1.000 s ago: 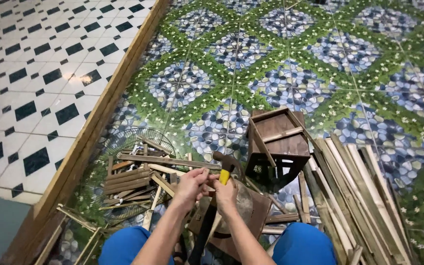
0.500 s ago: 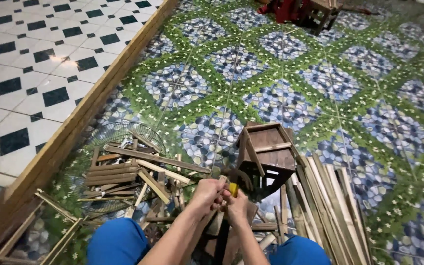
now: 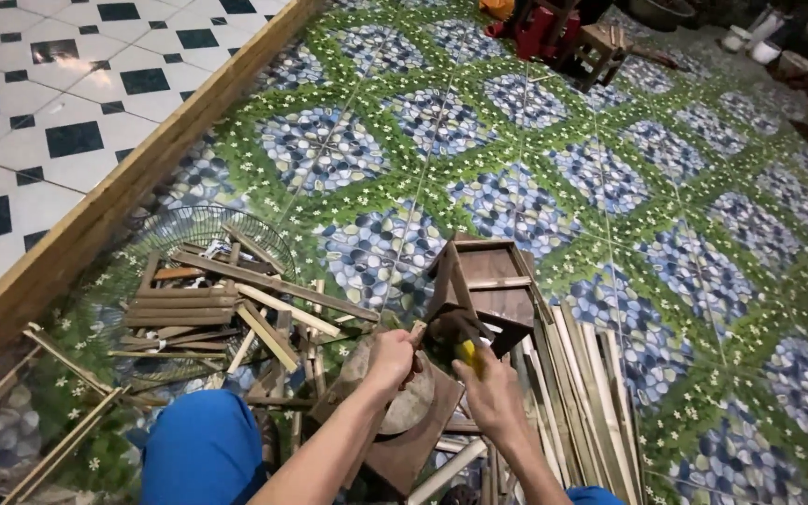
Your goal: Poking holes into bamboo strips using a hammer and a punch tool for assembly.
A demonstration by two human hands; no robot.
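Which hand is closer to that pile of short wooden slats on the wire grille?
Left. The left hand is just right of the slat pile; the right hand is farther right, holding a yellow-handled tool.

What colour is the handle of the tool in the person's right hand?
Yellow: the tool handle shows in the right hand, head view.

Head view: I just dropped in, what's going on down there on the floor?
A person sits on the patterned tile floor amid wood offcuts. The left hand pinches a thin wooden piece above a flat brown board, while the right hand grips a yellow-handled tool, seemingly a hammer. A small open wooden box stands just beyond. Slats lie right, scraps left.
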